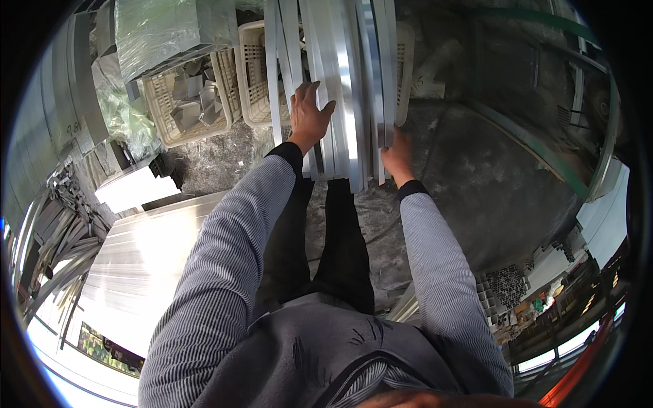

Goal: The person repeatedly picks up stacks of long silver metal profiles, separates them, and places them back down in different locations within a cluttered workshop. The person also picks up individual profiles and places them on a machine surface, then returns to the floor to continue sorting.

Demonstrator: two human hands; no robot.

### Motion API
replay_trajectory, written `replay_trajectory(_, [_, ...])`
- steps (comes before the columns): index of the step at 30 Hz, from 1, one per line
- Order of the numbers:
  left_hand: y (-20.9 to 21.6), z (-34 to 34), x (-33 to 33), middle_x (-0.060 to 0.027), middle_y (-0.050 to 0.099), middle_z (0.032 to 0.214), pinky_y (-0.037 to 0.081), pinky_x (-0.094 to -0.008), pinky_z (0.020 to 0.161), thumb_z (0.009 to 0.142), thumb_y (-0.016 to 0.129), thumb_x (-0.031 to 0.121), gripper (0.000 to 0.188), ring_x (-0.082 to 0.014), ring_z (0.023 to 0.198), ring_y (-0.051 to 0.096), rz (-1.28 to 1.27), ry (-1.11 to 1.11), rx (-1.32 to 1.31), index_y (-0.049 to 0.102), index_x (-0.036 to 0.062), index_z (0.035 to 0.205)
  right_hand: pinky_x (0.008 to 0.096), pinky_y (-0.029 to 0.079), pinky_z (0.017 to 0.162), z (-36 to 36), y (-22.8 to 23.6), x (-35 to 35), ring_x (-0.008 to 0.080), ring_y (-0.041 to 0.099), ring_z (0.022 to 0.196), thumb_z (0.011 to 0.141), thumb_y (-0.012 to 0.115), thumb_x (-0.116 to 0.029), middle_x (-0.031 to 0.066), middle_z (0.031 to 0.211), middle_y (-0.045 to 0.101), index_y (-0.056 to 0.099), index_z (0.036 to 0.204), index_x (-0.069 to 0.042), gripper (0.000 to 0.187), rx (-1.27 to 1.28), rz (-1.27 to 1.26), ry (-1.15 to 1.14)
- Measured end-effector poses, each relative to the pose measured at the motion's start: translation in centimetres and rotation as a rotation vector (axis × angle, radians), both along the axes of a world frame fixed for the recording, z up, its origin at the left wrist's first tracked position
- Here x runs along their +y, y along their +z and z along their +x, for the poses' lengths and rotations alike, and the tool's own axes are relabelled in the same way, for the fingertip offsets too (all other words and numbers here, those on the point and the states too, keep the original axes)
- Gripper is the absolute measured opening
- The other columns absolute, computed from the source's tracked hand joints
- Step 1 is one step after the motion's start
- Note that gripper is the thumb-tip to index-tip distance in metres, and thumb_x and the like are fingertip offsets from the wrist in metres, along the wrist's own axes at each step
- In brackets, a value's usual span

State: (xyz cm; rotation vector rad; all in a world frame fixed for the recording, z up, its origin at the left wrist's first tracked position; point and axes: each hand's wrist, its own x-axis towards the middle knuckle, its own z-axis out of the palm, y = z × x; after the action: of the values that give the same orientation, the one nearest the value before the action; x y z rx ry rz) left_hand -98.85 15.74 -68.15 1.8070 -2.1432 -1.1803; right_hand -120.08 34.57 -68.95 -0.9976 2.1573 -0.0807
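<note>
A bundle of long, shiny silver metal strips (348,102) runs from the far edge toward my legs, with uneven near ends. Over its left part, my left hand (311,115) has its thumb and fingers apart, close above or touching the strips. At the bundle's right side, my right hand (398,153) is closed at the edge of the outermost metal strip (385,68), near its end. Those right fingers are curled and slightly blurred, and the strip partly hides their grip.
A cream plastic crate (163,112) of metal offcuts (194,102) stands left; another crate (253,75) lies partly behind the strips. Plastic-wrapped profiles (160,34) are at the upper left. Stacked pale metal lengths (136,262) lie beside me. A green metal frame (537,146) borders the dark floor (469,190).
</note>
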Motion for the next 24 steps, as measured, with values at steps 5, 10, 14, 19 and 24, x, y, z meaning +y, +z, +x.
replay_trajectory(5, [-4.0, 5.0, -3.0, -0.0219, 0.033, 0.167, 0.032, -0.0527, 0.127, 0.089, 0.085, 0.041, 0.099, -0.0457, 0.152, 0.034, 0.003, 0.194, -0.275, 0.035, 0.0075, 0.167, 0.0541, 0.05, 0.114, -0.1, 1.1, -0.8, 0.0513, 0.055, 0.136, 0.089, 0.074, -0.01, 0.0322, 0.151, 0.051, 0.048, 0.156, 0.0, 0.072, -0.048, 0.252, 0.103])
replay_trajectory(10, [-10.8, 9.6, -8.2, -0.02, 0.027, 0.175, 0.029, -0.0502, 0.13, 0.091, 0.077, 0.054, 0.11, -0.0413, 0.162, 0.027, 0.191, 0.422, -0.111, 0.02, 0.0086, 0.173, 0.0524, 0.054, 0.112, 0.1, 1.8, -0.5, 0.0494, 0.058, 0.134, 0.089, 0.079, -0.016, 0.0323, 0.151, 0.05, 0.047, 0.15, 0.003, 0.071, -0.071, 0.215, 0.122])
replay_trajectory(14, [-14.5, 10.4, -11.0, -0.0245, 0.054, 0.158, 0.049, -0.0505, 0.116, 0.089, 0.082, 0.047, 0.101, -0.0428, 0.144, 0.055, 0.394, 0.529, -0.033, 0.033, 0.0104, 0.169, 0.0519, 0.054, 0.11, 0.9, 2.0, -0.7, 0.0488, 0.059, 0.133, 0.087, 0.082, -0.019, 0.0325, 0.147, 0.051, 0.042, 0.152, 0.006, 0.08, -0.077, 0.196, 0.135])
replay_trajectory(19, [-14.4, 9.3, -9.3, -0.0146, 0.076, 0.132, 0.061, -0.0424, 0.101, 0.087, 0.084, 0.019, 0.07, -0.0318, 0.118, 0.074, 0.327, 0.572, 0.207, 0.059, 0.015, 0.152, 0.0524, 0.051, 0.111, 1.0, 0.8, 0.4, 0.05, 0.055, 0.135, 0.083, 0.084, -0.02, 0.0333, 0.145, 0.052, 0.037, 0.154, 0.007, 0.089, -0.033, 0.259, 0.154])
replay_trajectory(24, [-8.7, 6.8, -4.2, -0.0179, 0.078, 0.117, 0.061, -0.0401, 0.089, 0.083, 0.085, 0.013, 0.072, -0.0297, 0.102, 0.078, 0.116, 0.465, 0.273, 0.06, 0.0064, 0.15, 0.0538, 0.046, 0.117, 0.2, -2.7, 2.0, 0.0506, 0.048, 0.143, 0.081, 0.084, -0.027, 0.033, 0.15, 0.05, 0.035, 0.157, 0.008, 0.097, -0.053, 0.139, 0.237])
